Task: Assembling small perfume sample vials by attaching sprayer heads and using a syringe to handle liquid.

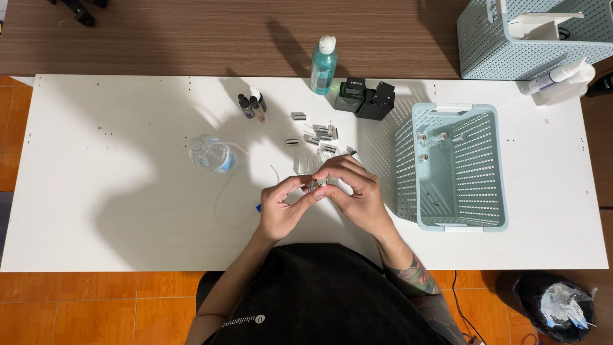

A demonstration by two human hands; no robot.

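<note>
A small clear vial with a silvery top is held between both hands above the white surface, near its front edge and just left of the pale blue perforated basket. The left hand is closed on it from the left, thumb and forefinger pinching its lower end; the right hand is curled over it from the right, its fingertips pressed onto the top part. Neither grip is spread; both are pinching the vial.

The vial is judged to be very light and stiff, and probably brittle if it is glass, which cannot be told from here. Its smooth wall is likely to be slippery, so it is best taken by the body with one grip and by the metal collar with the other, with gentle pressure only.

Behind the hands, a scatter of small silver caps and more clear pieces is seen. Further back stand three small dark dropper bottles, a tall teal bottle and two black boxes. A clear plastic bottle lies on its side to the left. A few vials are seen inside the basket.
</note>
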